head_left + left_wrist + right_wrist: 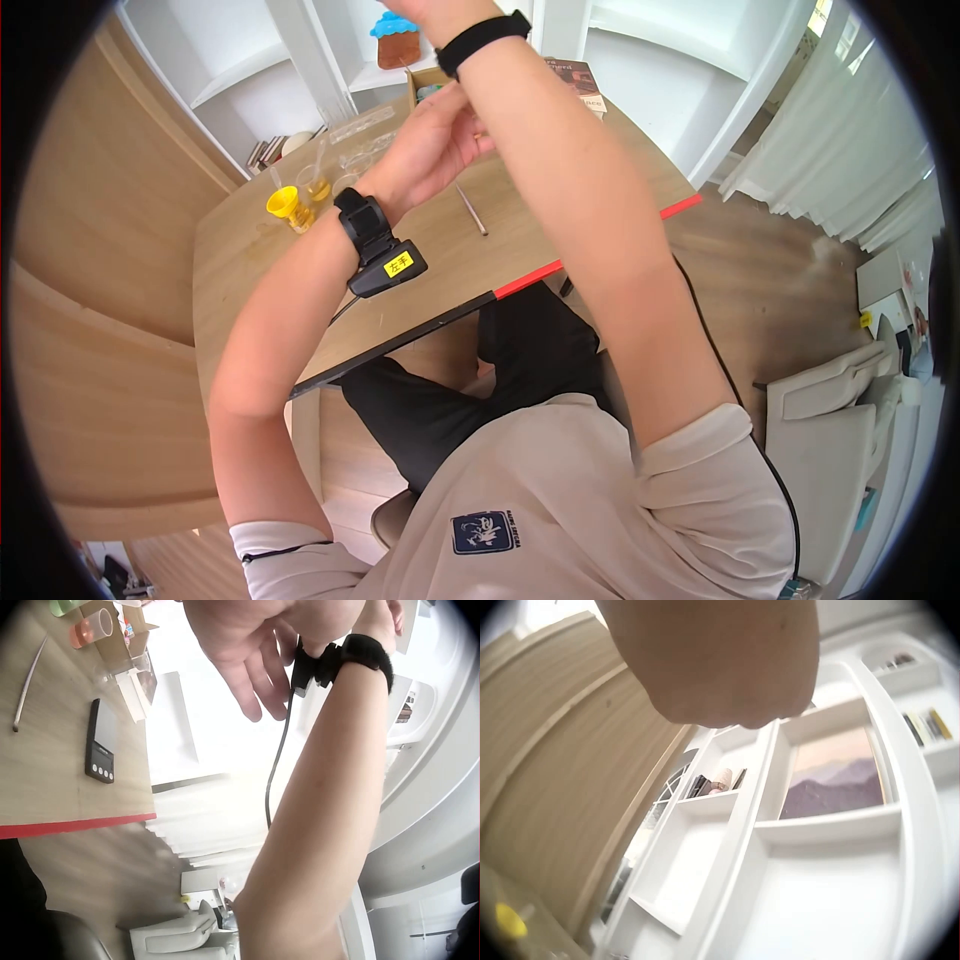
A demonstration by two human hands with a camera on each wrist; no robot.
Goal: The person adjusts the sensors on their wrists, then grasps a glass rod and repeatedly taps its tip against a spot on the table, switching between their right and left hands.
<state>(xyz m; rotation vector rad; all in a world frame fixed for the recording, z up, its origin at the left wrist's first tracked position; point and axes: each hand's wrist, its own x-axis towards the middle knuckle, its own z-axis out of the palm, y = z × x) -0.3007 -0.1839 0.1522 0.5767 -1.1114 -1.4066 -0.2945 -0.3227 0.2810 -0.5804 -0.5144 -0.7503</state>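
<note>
Presumably adjusting it, the bare left hand (262,636) pinches a boxy black wrist camera (301,673) at twelve o'clock, the right hand (432,9)'s state unreadable.

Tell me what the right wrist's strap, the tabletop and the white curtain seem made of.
Strap: likely woven fabric; black, matte, curving snugly like something flexible.
Tabletop: wood or wood-look laminate, low sheen, with brown grain showing.
Curtain: thin, soft fabric, probably sheer, hanging in loose folds.
</note>
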